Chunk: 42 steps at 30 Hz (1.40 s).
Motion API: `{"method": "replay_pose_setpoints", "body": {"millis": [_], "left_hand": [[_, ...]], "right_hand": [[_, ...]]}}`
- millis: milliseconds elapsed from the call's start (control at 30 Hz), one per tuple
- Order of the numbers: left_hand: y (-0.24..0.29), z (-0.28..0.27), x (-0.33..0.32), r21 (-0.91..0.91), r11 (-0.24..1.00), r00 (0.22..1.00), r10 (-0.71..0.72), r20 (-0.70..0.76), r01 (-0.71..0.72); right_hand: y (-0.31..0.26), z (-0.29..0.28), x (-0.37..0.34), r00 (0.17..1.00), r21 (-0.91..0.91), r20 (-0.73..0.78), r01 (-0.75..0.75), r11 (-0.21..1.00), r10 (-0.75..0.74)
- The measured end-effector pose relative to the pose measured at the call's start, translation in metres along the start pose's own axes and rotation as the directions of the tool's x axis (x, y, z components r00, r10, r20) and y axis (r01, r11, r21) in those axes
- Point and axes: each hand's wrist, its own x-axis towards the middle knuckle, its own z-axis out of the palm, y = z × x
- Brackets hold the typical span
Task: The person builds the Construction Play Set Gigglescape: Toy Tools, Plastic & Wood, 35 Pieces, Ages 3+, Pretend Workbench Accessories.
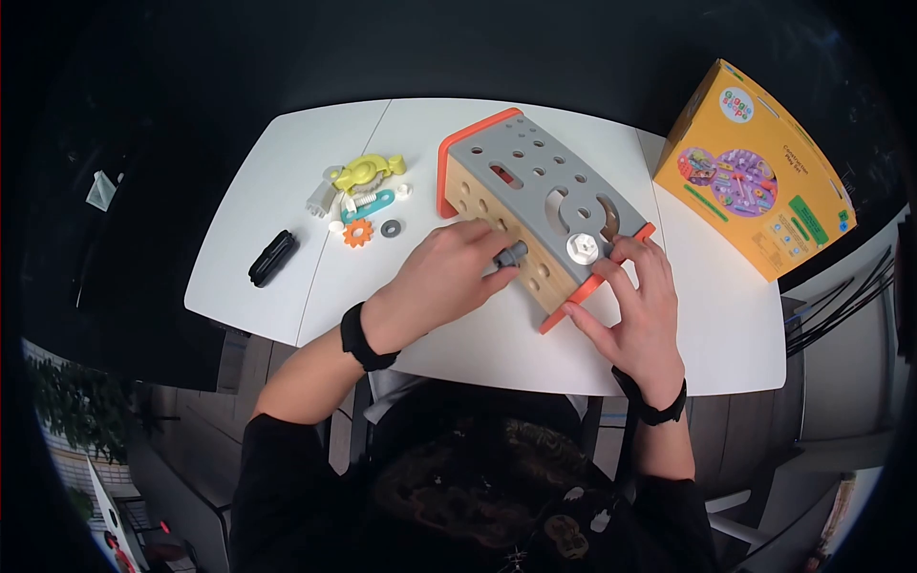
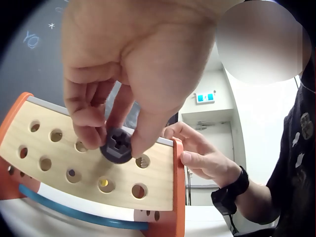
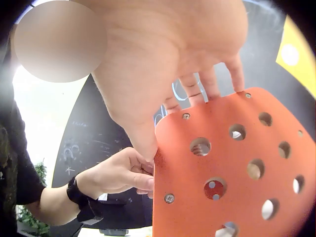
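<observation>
A toy workbench with a grey top point(image 1: 535, 177), pale wooden side point(image 2: 59, 148) and orange end panels point(image 3: 237, 163) stands tilted on the table. My left hand point(image 1: 449, 272) pinches a dark grey bolt point(image 2: 118, 145) by its hexagonal head at a hole in the wooden side; how deep the bolt sits is hidden. On the grey top near the right end sits a white hexagonal piece point(image 1: 583, 249). My right hand point(image 1: 642, 315) grips the orange end panel, thumb at its edge and fingers over the top.
On the white table point(image 1: 258, 201), left of the workbench, lie a yellow-green piece point(image 1: 368, 172), a teal strip point(image 1: 371, 207), an orange gear point(image 1: 358, 233), a grey ring point(image 1: 391, 228) and a black object point(image 1: 273, 258). A yellow box point(image 1: 755, 172) stands at the right.
</observation>
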Motion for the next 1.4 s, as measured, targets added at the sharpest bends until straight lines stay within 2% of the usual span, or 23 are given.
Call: {"method": "replay_pose_setpoints", "body": {"millis": [33,167,233,367,433,667,733,833,900,967,1033,1067,1100,1167,1233,1367,1400], "left_hand": [[-0.001,0.005,0.002,0.017,1.000,0.999,0.004,-0.042,-0.003],[-0.002,0.016,0.013,0.001,1.000,0.999,0.000,-0.045,0.000],[-0.001,0.017,0.014,0.131,0.988,0.994,0.088,-0.059,-0.079],[-0.002,0.013,0.014,0.181,0.969,0.982,0.181,-0.053,-0.169],[-0.007,0.000,0.014,0.250,0.929,0.954,0.295,-0.047,-0.275],[-0.029,-0.039,0.014,0.283,0.922,0.961,0.277,-0.003,-0.265],[-0.036,-0.043,0.013,0.318,0.906,0.956,0.233,0.175,-0.279],[-0.043,-0.032,0.011,0.290,0.893,0.932,0.286,0.222,-0.343],[-0.040,-0.029,0.010,0.264,0.889,0.921,0.323,0.219,-0.374],[-0.034,-0.025,0.009,0.235,0.883,0.908,0.360,0.215,-0.406],[-0.027,-0.025,0.008,0.242,0.867,0.891,0.376,0.255,-0.435],[-0.023,-0.027,0.007,0.241,0.868,0.891,0.377,0.252,-0.435],[-0.019,-0.030,0.006,0.264,0.858,0.884,0.363,0.295,-0.440],[-0.020,-0.030,0.006,0.285,0.847,0.874,0.350,0.338,-0.449],[-0.025,-0.025,0.004,0.422,0.737,0.849,0.448,0.280,-0.528],[-0.026,-0.025,0.005,0.407,0.736,0.841,0.468,0.273,-0.542],[-0.027,-0.025,0.005,0.377,0.744,0.834,0.501,0.230,-0.552]], "right_hand": [[0.000,0.000,0.000,1.000,-0.005,-0.006,0.001,1.000,-0.001],[-0.001,0.000,-0.001,1.000,0.015,-0.014,-0.010,1.000,0.010],[0.000,0.001,-0.001,0.998,0.053,0.003,-0.061,0.997,0.061],[0.007,-0.006,-0.002,0.992,0.128,0.033,-0.127,0.984,0.124],[0.010,-0.012,-0.002,0.979,0.257,0.081,-0.202,0.945,0.188],[0.031,-0.029,-0.010,0.974,0.318,0.129,-0.217,0.923,0.184],[0.038,-0.032,-0.012,0.973,0.290,0.115,-0.225,0.930,0.200],[0.053,-0.031,-0.017,0.973,0.201,0.098,-0.225,0.953,0.209],[0.061,-0.020,-0.020,0.909,0.304,0.004,-0.397,0.866,0.416],[0.071,-0.013,-0.026,0.899,0.243,-0.013,-0.421,0.874,0.437],[0.082,-0.007,-0.031,0.828,0.280,0.139,-0.559,0.780,0.544],[0.083,-0.006,-0.034,0.786,0.242,0.220,-0.618,0.748,0.578],[0.085,-0.007,-0.036,0.786,0.240,0.220,-0.618,0.749,0.578],[0.082,-0.010,-0.034,0.680,0.067,0.495,-0.650,0.757,0.541],[0.090,-0.001,-0.042,0.700,0.101,0.476,-0.644,0.758,0.532],[0.095,0.005,-0.050,0.731,0.146,0.411,-0.643,0.752,0.545],[0.095,0.004,-0.049,0.733,0.145,0.406,-0.641,0.753,0.546]]}}
